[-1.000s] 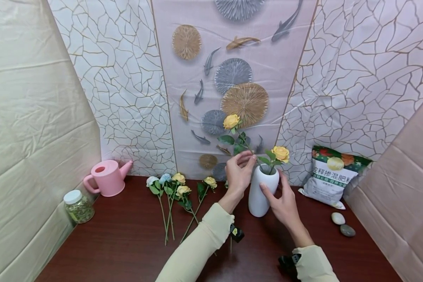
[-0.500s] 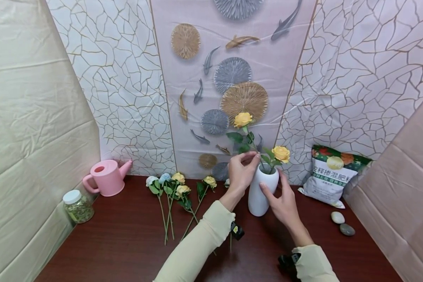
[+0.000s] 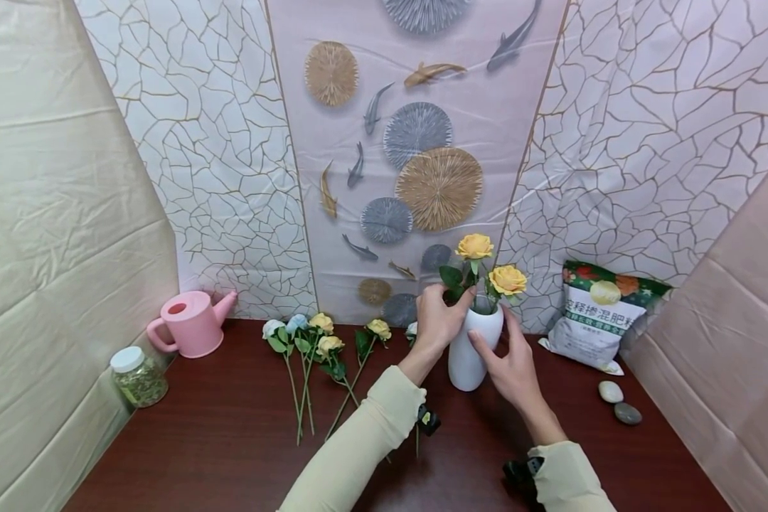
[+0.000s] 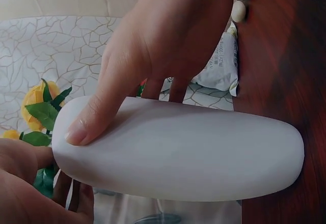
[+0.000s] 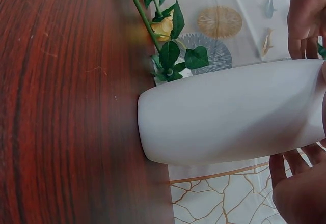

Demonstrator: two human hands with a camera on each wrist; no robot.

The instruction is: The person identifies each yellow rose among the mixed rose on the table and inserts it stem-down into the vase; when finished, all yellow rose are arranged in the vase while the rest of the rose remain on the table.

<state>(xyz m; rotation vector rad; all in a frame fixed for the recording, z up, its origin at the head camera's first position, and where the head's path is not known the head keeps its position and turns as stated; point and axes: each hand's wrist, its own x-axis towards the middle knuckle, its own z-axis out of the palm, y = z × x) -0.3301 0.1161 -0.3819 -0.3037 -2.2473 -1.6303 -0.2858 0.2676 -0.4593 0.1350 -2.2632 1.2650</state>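
A tall white vase (image 3: 467, 359) stands upright on the dark wood table (image 3: 217, 441). My right hand (image 3: 515, 366) grips its upper right side, the thumb (image 4: 84, 127) lying along the front near the mouth. At the left of the rim, my left hand (image 3: 436, 320) pinches the stem of an upright yellow rose (image 3: 475, 246) among its green leaves (image 3: 451, 277); the exact fingertip contact is hidden. Another yellow rose (image 3: 508, 280) stands in the vase, leaning right. The stems' lower ends are out of sight inside the vase.
Several loose yellow, white and blue roses (image 3: 323, 323) lie left of the vase. Farther left are a pink watering can (image 3: 198, 327) and a lidded jar (image 3: 138, 377). A printed bag (image 3: 601, 316) and two stones (image 3: 627, 412) lie at right. A patterned cloth backs the table.
The rose in my left hand has swung right, become more upright and sunk lower toward the vase. My right hand keeps its grip on the vase.
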